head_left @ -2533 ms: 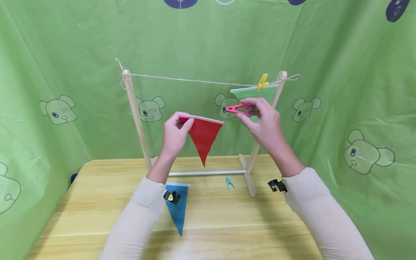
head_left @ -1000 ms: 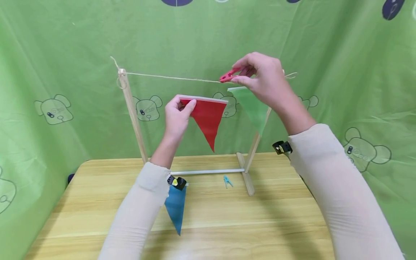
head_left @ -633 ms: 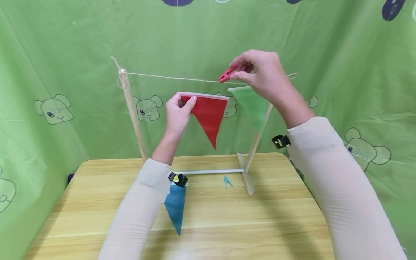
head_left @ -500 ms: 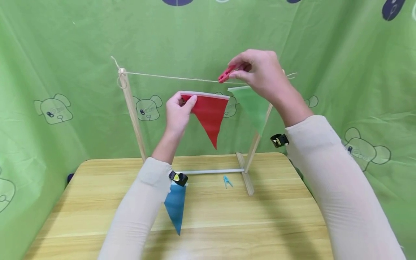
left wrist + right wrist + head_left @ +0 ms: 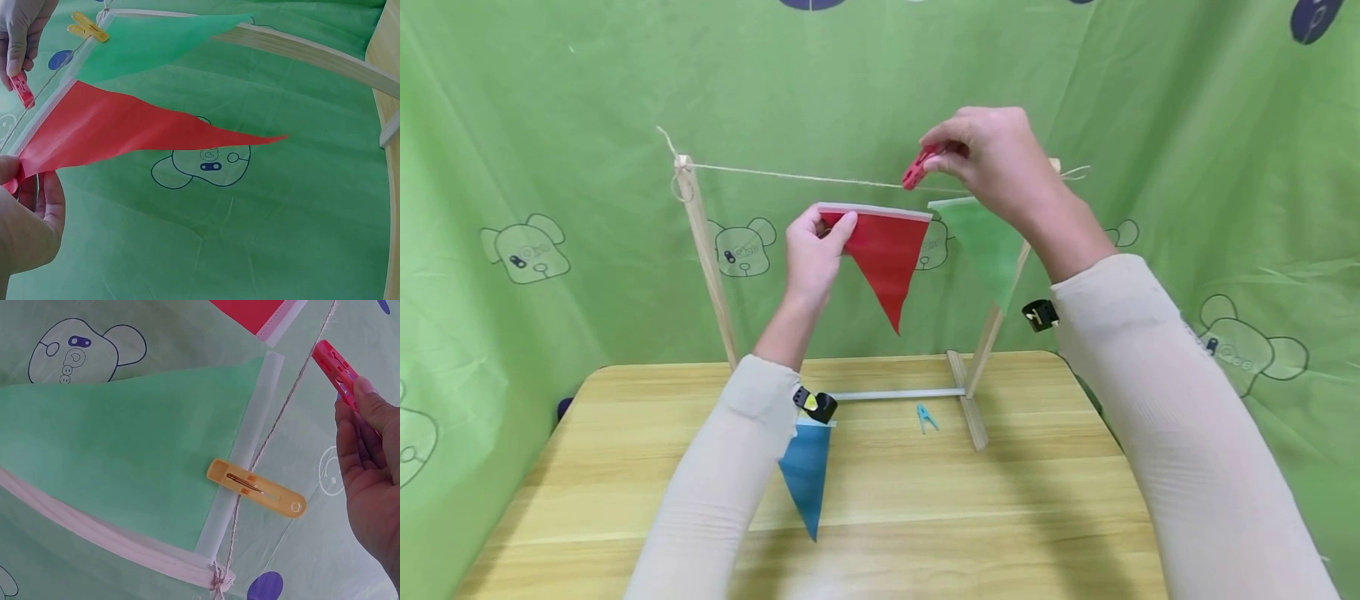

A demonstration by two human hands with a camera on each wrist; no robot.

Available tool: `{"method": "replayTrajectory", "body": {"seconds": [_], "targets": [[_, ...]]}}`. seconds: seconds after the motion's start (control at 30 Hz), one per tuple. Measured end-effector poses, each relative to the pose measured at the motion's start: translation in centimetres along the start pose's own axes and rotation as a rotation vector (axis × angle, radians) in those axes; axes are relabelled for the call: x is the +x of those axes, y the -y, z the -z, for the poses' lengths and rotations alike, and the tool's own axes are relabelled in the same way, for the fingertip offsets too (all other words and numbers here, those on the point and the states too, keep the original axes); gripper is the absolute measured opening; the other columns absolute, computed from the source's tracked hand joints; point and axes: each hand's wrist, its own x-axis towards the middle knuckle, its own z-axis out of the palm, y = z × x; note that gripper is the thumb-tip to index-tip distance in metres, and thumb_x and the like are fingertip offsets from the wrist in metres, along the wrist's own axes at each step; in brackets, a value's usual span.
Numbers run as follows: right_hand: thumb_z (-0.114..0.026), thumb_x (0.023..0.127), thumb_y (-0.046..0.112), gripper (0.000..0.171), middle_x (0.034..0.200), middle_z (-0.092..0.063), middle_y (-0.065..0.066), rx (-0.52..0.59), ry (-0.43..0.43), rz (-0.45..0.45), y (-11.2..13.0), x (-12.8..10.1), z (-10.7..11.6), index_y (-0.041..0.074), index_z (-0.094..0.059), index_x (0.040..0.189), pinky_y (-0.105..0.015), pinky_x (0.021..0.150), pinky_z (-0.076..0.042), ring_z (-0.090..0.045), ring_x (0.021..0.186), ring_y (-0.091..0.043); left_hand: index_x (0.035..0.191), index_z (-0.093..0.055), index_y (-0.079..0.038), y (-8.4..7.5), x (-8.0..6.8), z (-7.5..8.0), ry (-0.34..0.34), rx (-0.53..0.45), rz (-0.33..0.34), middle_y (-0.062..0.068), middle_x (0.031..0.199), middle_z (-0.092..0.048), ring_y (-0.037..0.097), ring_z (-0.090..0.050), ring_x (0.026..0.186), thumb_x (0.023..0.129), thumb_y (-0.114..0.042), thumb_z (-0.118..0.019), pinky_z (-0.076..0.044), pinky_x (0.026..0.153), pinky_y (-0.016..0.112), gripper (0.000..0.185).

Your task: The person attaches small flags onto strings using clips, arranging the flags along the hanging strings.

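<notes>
My left hand [image 5: 815,252] pinches the white-edged top left corner of a red triangular pennant [image 5: 887,250], whose point hangs down. That top edge sits a little below the string [image 5: 790,176] in the head view. Between thumb and fingers of my right hand [image 5: 992,162] is a red clothespin [image 5: 914,169], its nose right at the string. A green pennant [image 5: 144,431] hangs to the right, fixed to the string by a yellow clothespin [image 5: 256,487]; in the head view my right hand hides that clothespin.
Two wooden posts, the left post [image 5: 707,258] and right post [image 5: 985,350], carry the string, with a white bar [image 5: 895,394] low between them. On the wooden table [image 5: 970,533] lie a blue pennant [image 5: 807,475], partly behind my left sleeve, and a blue clothespin [image 5: 927,417].
Both hands have risen toward the string, the left with the red pennant, the right with the red clothespin. Over the last half second the pennant has crept up and the clothespin has shifted slightly left.
</notes>
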Motion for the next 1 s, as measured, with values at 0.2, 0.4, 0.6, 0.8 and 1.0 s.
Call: {"method": "replayTrajectory", "body": {"seconds": [0.2,0.4,0.6,0.8,1.0], "targets": [[-0.074,0.094,0.014,0.021,0.106,-0.077,-0.011,-0.012,0.033,0.009,0.1,0.2,-0.2,0.005,-0.079,0.113,-0.024,0.081,-0.054,-0.069,0.091,-0.020,0.105,-0.070,0.000,-0.2,0.2,-0.3,-0.018,0.002,0.011,0.003,0.087,-0.068,0.015,-0.064,0.075,0.098,-0.006,-0.070,-0.057,0.066,0.025,0.010],[-0.074,0.095,0.012,0.021,0.107,-0.076,-0.013,-0.013,0.046,0.029,0.1,0.2,-0.4,0.003,-0.078,0.113,-0.037,0.086,-0.060,-0.071,0.095,-0.025,0.105,-0.069,0.002,-0.3,0.2,-0.6,-0.017,-0.017,0.009,0.003,0.086,-0.066,0.014,-0.062,0.073,0.098,-0.005,-0.069,-0.056,0.065,0.024,0.010],[-0.075,0.094,0.011,0.020,0.106,-0.077,-0.014,-0.014,0.044,0.036,-0.1,0.2,-0.7,0.002,-0.078,0.112,-0.038,0.086,-0.061,-0.073,0.095,-0.027,0.107,-0.067,0.004,-0.1,0.5,-0.9,-0.012,-0.030,0.003,0.002,0.085,-0.065,0.013,-0.061,0.072,0.098,-0.004,-0.068,-0.055,0.063,0.023,0.012],[-0.075,0.093,0.010,0.018,0.103,-0.077,-0.014,-0.016,0.039,0.068,-0.2,0.2,-0.9,0.002,-0.079,0.108,-0.039,0.085,-0.061,-0.073,0.093,-0.027,0.105,-0.067,0.003,-0.1,0.7,-1.2,-0.014,-0.044,0.006,0.002,0.084,-0.065,0.013,-0.061,0.071,0.098,-0.004,-0.068,-0.054,0.062,0.023,0.010],[-0.075,0.093,0.010,0.017,0.103,-0.077,-0.014,-0.018,0.048,0.080,-0.1,0.2,-1.1,0.001,-0.079,0.108,-0.039,0.086,-0.061,-0.073,0.094,-0.027,0.107,-0.067,0.005,-0.2,0.7,-1.3,-0.020,-0.043,0.001,0.002,0.083,-0.065,0.012,-0.061,0.070,0.098,-0.004,-0.068,-0.055,0.062,0.023,0.012]]}}
